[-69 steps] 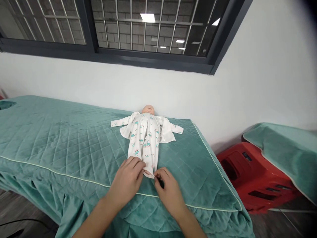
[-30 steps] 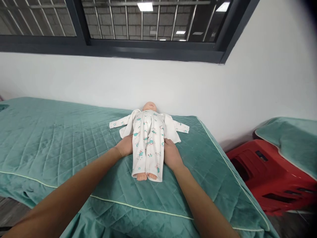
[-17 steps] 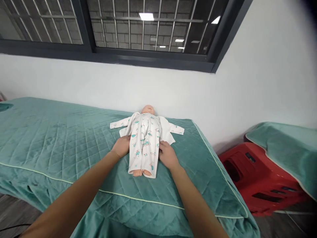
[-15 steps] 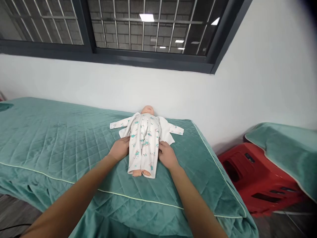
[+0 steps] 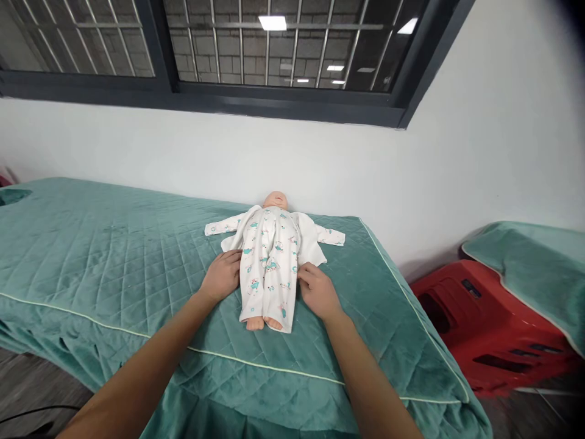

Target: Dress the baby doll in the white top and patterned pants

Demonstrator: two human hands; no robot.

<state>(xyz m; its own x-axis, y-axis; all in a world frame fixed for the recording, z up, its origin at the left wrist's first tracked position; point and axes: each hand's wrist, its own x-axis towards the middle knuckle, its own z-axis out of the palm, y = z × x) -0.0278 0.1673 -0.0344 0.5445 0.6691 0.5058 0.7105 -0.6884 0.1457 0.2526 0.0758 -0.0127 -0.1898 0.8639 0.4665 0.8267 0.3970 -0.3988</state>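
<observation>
The doll [image 5: 276,199] is lying on its back on the green bed [image 5: 137,262], feet [image 5: 255,324] now showing below its trousers [image 5: 269,262], whose sides the left hand [image 5: 222,275] and right hand [image 5: 320,291], earlier at the cuffs, are touching, gripping or not I can't tell.

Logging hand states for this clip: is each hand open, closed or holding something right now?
Left hand: at one side of the printed trousers, fingertips partly hidden; grip cannot be told.
Right hand: fingers curled at the other side; grip cannot be told.
</observation>
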